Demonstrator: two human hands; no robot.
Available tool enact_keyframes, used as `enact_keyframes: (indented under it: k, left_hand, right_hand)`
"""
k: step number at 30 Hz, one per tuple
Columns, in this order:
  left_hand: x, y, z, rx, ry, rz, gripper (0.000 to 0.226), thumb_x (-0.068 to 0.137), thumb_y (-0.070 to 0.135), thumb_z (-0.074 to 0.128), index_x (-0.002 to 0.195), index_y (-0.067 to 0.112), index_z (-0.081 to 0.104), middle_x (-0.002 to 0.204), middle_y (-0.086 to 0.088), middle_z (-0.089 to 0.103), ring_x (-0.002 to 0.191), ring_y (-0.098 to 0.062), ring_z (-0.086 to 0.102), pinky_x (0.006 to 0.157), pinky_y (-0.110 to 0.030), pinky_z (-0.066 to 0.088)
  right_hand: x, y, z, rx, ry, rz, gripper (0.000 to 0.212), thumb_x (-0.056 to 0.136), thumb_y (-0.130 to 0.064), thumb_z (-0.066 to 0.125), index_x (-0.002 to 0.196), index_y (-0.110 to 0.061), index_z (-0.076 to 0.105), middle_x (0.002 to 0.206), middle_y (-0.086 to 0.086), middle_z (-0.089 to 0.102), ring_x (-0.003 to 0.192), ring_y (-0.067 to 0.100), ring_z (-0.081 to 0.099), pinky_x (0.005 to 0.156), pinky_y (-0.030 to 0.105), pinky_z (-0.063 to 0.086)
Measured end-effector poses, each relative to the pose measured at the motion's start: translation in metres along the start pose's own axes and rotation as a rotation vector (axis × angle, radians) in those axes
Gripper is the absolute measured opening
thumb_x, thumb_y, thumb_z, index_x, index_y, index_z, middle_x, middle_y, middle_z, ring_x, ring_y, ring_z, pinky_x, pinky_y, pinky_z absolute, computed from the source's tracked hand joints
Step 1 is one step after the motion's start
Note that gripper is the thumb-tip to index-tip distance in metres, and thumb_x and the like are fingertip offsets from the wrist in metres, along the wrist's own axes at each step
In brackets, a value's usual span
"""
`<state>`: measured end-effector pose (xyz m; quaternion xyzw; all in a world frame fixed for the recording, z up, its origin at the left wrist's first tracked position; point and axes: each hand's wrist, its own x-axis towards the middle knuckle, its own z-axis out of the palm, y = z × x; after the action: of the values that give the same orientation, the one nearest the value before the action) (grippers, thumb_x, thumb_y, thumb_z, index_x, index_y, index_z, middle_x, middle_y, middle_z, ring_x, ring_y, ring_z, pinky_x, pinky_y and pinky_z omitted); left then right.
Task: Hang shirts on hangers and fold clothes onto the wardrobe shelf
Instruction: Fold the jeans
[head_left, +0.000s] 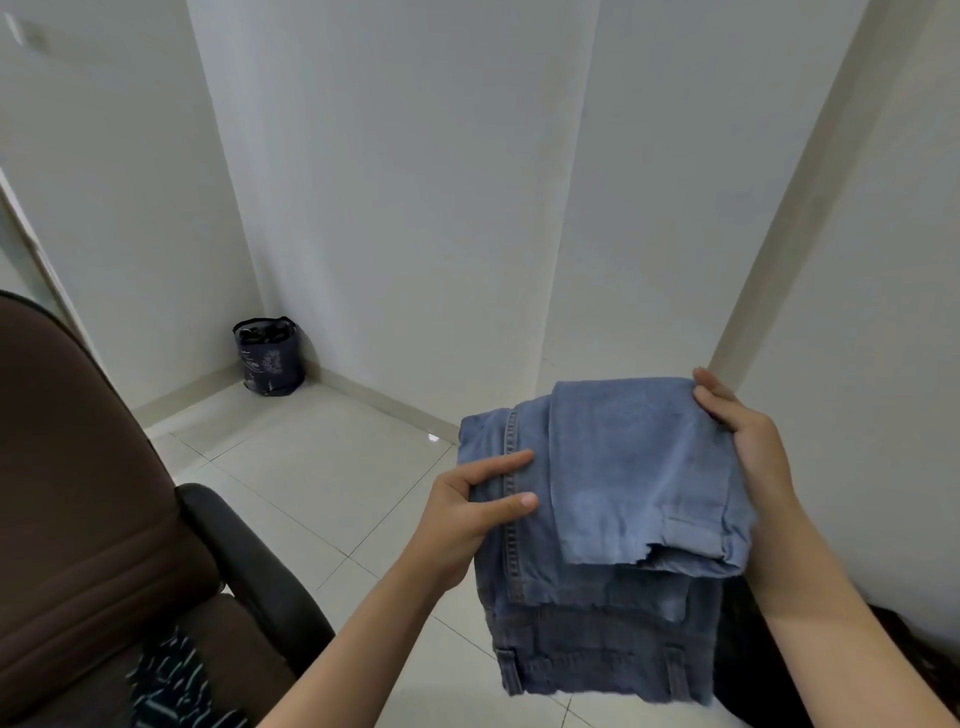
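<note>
Folded jeans (618, 519) are held in mid-air above the tiled floor (322, 467). Left hand (467, 514) pinches the seam edge; right hand (748, 441) grips the far fold. Advise keeping both grips level so layers stay stacked until shelved.

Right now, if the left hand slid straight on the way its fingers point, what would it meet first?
The left hand points right across the folded jeans; it would probably reach the folded-over top layer's edge first, though depth is unclear.
</note>
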<state>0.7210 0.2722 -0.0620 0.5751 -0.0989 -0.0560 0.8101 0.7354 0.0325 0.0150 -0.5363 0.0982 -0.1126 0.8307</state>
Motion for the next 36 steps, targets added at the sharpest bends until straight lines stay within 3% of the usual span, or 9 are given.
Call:
enact_keyframes:
  k: [5, 9, 11, 14, 16, 21, 24, 31, 36]
  left_hand:
    - [0.007, 0.013, -0.002, -0.175, 0.130, 0.006, 0.039, 0.074, -0.015, 0.064, 0.102, 0.010, 0.072, 0.111, -0.007, 0.070, 0.098, -0.021, 0.069, 0.077, -0.028, 0.058]
    - [0.012, 0.020, -0.003, -0.271, 0.192, 0.000, 0.040, 0.076, -0.016, 0.059, 0.102, 0.012, 0.071, 0.113, -0.007, 0.068, 0.097, -0.022, 0.067, 0.079, -0.030, 0.058]
    - [0.012, 0.022, -0.006, -0.270, 0.202, 0.007, 0.041, 0.077, -0.016, 0.059, 0.104, 0.012, 0.070, 0.109, -0.004, 0.069, 0.094, -0.018, 0.067, 0.076, -0.027, 0.058]
    - [0.010, 0.025, -0.004, -0.232, 0.181, 0.039, 0.042, 0.075, -0.016, 0.060, 0.105, 0.012, 0.069, 0.106, -0.003, 0.070, 0.092, -0.016, 0.069, 0.074, -0.025, 0.057]
    - [0.009, 0.024, 0.000, -0.251, 0.192, 0.030, 0.042, 0.076, -0.016, 0.060, 0.105, 0.013, 0.069, 0.102, -0.002, 0.072, 0.090, -0.016, 0.069, 0.072, -0.025, 0.058]
    - [0.006, 0.011, -0.001, -0.271, 0.247, -0.003, 0.044, 0.076, -0.016, 0.061, 0.108, 0.014, 0.069, 0.104, 0.000, 0.070, 0.090, -0.015, 0.069, 0.074, -0.027, 0.058]
    - [0.004, 0.012, -0.001, -0.235, 0.224, -0.012, 0.044, 0.076, -0.016, 0.061, 0.107, 0.014, 0.069, 0.107, -0.001, 0.069, 0.092, -0.016, 0.069, 0.076, -0.028, 0.058]
    - [0.003, 0.022, -0.014, -0.141, 0.186, 0.015, 0.040, 0.075, -0.011, 0.066, 0.104, 0.015, 0.071, 0.115, -0.007, 0.068, 0.103, -0.022, 0.065, 0.084, -0.030, 0.057]
    - [-0.004, 0.028, -0.019, -0.005, 0.114, 0.021, 0.036, 0.074, -0.009, 0.067, 0.097, 0.018, 0.073, 0.094, 0.010, 0.074, 0.093, -0.010, 0.069, 0.084, -0.024, 0.056]
  right_hand:
    - [-0.005, 0.013, -0.021, -0.059, -0.244, -0.131, 0.061, 0.075, -0.009, 0.063, 0.132, -0.029, 0.050, 0.124, -0.001, 0.057, 0.099, 0.015, 0.067, 0.071, 0.025, 0.057]
    - [-0.010, 0.033, -0.029, -0.287, -0.335, -0.126, 0.085, 0.060, -0.020, 0.084, 0.133, -0.041, 0.045, 0.124, 0.009, 0.055, 0.105, 0.021, 0.065, 0.075, 0.030, 0.057]
    - [-0.009, 0.042, -0.030, -0.254, -0.307, -0.160, 0.090, 0.050, -0.032, 0.091, 0.129, -0.041, 0.049, 0.114, 0.012, 0.060, 0.098, 0.024, 0.067, 0.072, 0.032, 0.057]
    - [-0.009, 0.045, -0.024, 0.033, -0.179, -0.208, 0.064, 0.072, -0.018, 0.072, 0.131, -0.031, 0.048, 0.102, 0.005, 0.064, 0.087, 0.019, 0.069, 0.066, 0.030, 0.058]
    - [-0.012, 0.050, -0.021, 0.095, -0.171, -0.209, 0.064, 0.079, -0.022, 0.065, 0.137, -0.034, 0.040, 0.114, 0.000, 0.060, 0.096, 0.017, 0.066, 0.070, 0.030, 0.058]
    - [-0.028, 0.074, -0.027, -0.399, -0.078, -0.281, 0.097, 0.075, -0.021, 0.073, 0.143, -0.052, 0.011, 0.150, -0.017, 0.023, 0.123, -0.007, 0.042, 0.093, 0.016, 0.047]
    - [-0.028, 0.066, -0.031, -0.430, -0.026, -0.393, 0.089, 0.068, -0.032, 0.076, 0.134, -0.061, 0.023, 0.150, -0.028, 0.023, 0.138, -0.002, 0.026, 0.115, 0.035, 0.029]
    - [-0.039, 0.029, -0.037, -0.450, -0.325, -0.384, 0.068, 0.064, -0.007, 0.078, 0.119, -0.041, 0.058, 0.110, -0.015, 0.061, 0.101, 0.009, 0.062, 0.082, 0.025, 0.055]
    - [-0.051, 0.038, -0.039, -0.608, -0.135, -0.527, 0.062, 0.067, 0.010, 0.078, 0.099, -0.042, 0.066, 0.104, -0.017, 0.066, 0.102, 0.009, 0.062, 0.089, 0.024, 0.052]
